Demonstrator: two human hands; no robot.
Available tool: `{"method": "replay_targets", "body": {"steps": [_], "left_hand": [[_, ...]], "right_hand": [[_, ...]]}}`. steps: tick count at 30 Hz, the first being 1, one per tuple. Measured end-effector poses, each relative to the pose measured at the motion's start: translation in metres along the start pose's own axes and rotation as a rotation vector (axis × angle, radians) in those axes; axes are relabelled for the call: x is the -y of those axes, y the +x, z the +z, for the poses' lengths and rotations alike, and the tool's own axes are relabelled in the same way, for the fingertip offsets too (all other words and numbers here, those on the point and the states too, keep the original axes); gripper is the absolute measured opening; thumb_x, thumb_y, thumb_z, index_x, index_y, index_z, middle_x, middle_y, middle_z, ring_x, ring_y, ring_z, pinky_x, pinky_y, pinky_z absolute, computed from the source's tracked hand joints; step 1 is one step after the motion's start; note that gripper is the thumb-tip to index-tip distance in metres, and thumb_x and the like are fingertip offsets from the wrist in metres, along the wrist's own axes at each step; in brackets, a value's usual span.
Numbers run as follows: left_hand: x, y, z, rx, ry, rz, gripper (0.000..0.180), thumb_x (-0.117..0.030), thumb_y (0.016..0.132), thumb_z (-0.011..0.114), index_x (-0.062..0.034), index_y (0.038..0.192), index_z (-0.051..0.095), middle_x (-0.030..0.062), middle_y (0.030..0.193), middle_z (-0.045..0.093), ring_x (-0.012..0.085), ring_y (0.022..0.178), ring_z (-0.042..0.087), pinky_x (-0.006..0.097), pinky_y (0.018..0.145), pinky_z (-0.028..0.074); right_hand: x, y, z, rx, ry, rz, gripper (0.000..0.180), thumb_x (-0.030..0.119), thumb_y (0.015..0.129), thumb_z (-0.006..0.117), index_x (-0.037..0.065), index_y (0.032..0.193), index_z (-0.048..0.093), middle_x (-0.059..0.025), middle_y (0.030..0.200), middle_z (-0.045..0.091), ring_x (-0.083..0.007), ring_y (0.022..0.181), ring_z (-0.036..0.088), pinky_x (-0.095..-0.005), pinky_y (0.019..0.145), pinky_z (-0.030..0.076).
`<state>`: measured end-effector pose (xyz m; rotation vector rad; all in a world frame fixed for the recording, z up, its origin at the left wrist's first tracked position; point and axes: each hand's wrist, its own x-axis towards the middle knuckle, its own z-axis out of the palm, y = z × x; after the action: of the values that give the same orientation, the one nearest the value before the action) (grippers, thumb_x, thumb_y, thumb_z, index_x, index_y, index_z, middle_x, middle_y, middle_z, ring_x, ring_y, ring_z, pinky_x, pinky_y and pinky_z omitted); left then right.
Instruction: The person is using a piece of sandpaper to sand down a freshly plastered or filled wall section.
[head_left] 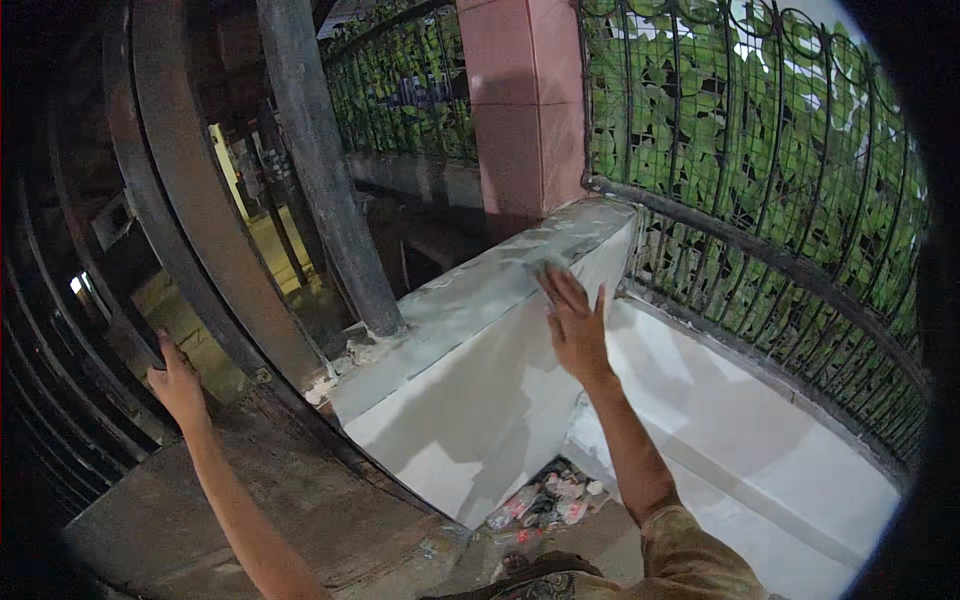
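My left hand (180,388) is closed around a dark upright bar of the metal gate (235,215) on the left. My right hand (578,328) is at the upper edge of a low wall (465,375), which has a grey, smeared-looking top and a pale side. Its fingers point away from me, and the outermost one stands apart from the others. A thin greyish edge shows at the fingertips against the wall top; the hand mostly hides whatever it belongs to. A round grey post (335,180) rises from the wall's near end.
A pink tiled pillar (510,110) stands at the wall's far end. Black iron fencing (760,235) with green leaves behind it runs along the right, above a white ledge (740,440). Bottles and litter (550,495) lie in the corner below. Rough flooring (270,510) is at lower left.
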<state>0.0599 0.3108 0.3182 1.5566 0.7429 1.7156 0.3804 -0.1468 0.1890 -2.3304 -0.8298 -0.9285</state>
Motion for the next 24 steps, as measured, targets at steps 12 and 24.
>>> {"method": "replay_targets", "body": {"steps": [12,24], "left_hand": [[0.009,0.007,-0.007,0.036,-0.045,0.079,0.053,-0.046,0.103,0.064,-0.0159,0.068,0.038,-0.0039,0.057,0.038,0.0091,0.049,0.033,0.031,0.049,0.029],[-0.002,0.000,-0.012,0.045,0.010,0.080,0.055,-0.044,0.103,0.065,-0.0141,0.065,0.038,-0.0044,0.058,0.037,0.0080,0.051,0.033,0.029,0.050,0.028]], "right_hand": [[0.167,-0.068,-0.015,0.240,0.193,-0.364,0.064,0.015,0.096,0.061,0.015,0.158,0.044,-0.0046,0.167,0.035,-0.0266,0.157,0.026,-0.0735,0.122,0.003],[0.113,-0.053,0.003,0.147,0.175,-0.261,0.065,0.011,0.094,0.058,0.020,0.158,0.046,-0.0011,0.170,0.031,-0.0239,0.156,0.030,-0.0735,0.121,-0.001]]}}
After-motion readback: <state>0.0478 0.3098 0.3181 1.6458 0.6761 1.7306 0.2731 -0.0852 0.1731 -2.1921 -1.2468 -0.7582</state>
